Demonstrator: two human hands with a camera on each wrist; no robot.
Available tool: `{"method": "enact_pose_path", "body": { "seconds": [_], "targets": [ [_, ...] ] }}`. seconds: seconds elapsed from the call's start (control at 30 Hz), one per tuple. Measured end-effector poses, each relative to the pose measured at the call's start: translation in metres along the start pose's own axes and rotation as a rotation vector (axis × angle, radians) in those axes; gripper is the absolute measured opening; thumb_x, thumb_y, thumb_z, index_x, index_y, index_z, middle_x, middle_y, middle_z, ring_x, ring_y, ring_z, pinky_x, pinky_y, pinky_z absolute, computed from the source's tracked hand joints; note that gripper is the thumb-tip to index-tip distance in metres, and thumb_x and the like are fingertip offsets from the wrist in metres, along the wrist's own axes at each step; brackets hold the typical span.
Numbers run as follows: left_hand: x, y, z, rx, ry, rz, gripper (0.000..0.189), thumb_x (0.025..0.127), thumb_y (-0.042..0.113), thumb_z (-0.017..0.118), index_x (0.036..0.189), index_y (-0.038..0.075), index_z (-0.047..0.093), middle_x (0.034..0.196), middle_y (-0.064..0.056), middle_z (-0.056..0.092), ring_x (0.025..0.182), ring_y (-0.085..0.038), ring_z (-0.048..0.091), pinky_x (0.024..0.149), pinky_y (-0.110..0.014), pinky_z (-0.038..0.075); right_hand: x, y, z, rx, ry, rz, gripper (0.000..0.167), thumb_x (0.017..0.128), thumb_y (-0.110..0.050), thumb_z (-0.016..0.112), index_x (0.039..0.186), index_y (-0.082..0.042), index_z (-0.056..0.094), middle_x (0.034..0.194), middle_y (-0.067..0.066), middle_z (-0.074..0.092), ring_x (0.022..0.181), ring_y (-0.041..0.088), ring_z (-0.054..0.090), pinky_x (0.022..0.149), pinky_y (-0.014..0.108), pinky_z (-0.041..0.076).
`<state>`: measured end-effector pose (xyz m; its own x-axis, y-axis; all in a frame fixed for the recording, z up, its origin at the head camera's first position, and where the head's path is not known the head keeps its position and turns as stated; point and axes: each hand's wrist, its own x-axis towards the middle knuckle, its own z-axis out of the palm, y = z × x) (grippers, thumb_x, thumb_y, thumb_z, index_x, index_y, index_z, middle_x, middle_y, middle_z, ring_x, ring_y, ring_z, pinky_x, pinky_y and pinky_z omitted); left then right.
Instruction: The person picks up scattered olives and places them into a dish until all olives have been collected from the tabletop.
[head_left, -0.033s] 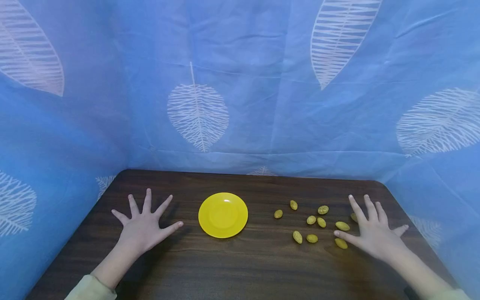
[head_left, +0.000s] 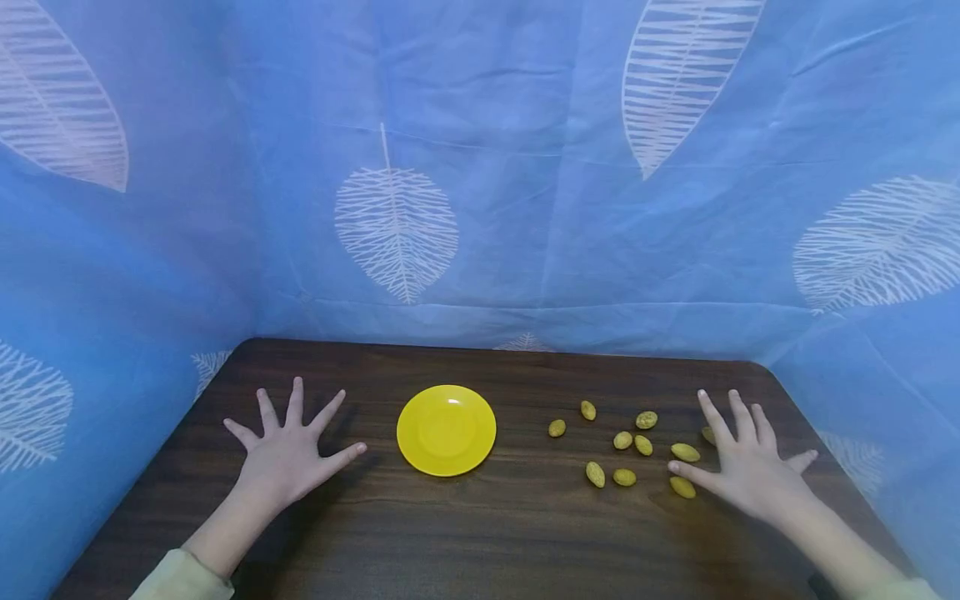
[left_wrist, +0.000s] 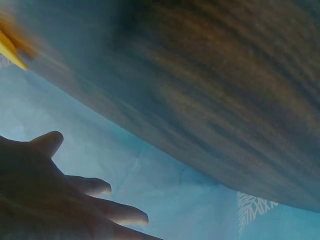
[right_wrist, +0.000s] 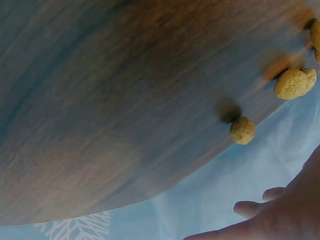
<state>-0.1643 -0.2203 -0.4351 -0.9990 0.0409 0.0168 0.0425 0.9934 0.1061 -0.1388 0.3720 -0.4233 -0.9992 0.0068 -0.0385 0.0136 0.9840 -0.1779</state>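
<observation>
In the head view my left hand is held over the left side of the dark wooden table, fingers spread wide and holding nothing. A round yellow plate sits to the right of it. My right hand, also spread and without anything in its grasp, is over the table's right side. Several wrinkled, yellow, olive-like ovals lie scattered between the plate and that hand. One oval shows just beneath the right thumb, and another is partly hidden behind the index finger. The right wrist view shows some ovals from close by.
Blue cloth with white leaf prints hangs behind the table and along both sides. The table's far corners are rounded. A small dark object shows at the bottom right, by the right forearm.
</observation>
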Motion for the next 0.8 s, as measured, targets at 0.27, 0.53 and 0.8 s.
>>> {"method": "enact_pose_path", "body": {
  "seconds": [0.27, 0.53, 0.8],
  "targets": [
    [0.0009, -0.001, 0.0029, -0.009, 0.005, 0.023, 0.098, 0.087, 0.084, 0.057, 0.165, 0.027, 0.039, 0.171, -0.038, 0.013, 0.147, -0.079, 0.005, 0.1, -0.101, -0.003, -0.0008, 0.0023, 0.0005, -0.018, 0.011, -0.002, 0.122, 0.091, -0.076, 0.065, 0.17, -0.029, -0.015, 0.173, 0.033, -0.011, 0.153, 0.068, 0.0, 0.084, 0.105, -0.002],
    [0.0006, 0.0002, 0.0029, 0.012, 0.057, 0.072, 0.096, 0.087, 0.081, 0.06, 0.164, 0.026, 0.041, 0.172, -0.036, 0.018, 0.15, -0.077, 0.004, 0.102, -0.1, -0.001, -0.0011, 0.0062, 0.0004, -0.039, 0.05, -0.011, 0.122, 0.09, -0.077, 0.066, 0.171, -0.03, -0.012, 0.173, 0.035, -0.005, 0.151, 0.071, 0.006, 0.084, 0.105, 0.001],
    [0.0039, 0.0013, 0.0035, -0.045, 0.102, 0.153, 0.091, 0.091, 0.072, 0.065, 0.165, 0.025, 0.04, 0.172, -0.034, 0.021, 0.152, -0.073, 0.009, 0.105, -0.099, 0.004, -0.0024, 0.0086, -0.0053, -0.006, 0.109, -0.008, 0.117, 0.093, -0.073, 0.065, 0.171, -0.028, -0.01, 0.172, 0.038, -0.002, 0.148, 0.074, 0.01, 0.086, 0.105, 0.01]
  ]
}}
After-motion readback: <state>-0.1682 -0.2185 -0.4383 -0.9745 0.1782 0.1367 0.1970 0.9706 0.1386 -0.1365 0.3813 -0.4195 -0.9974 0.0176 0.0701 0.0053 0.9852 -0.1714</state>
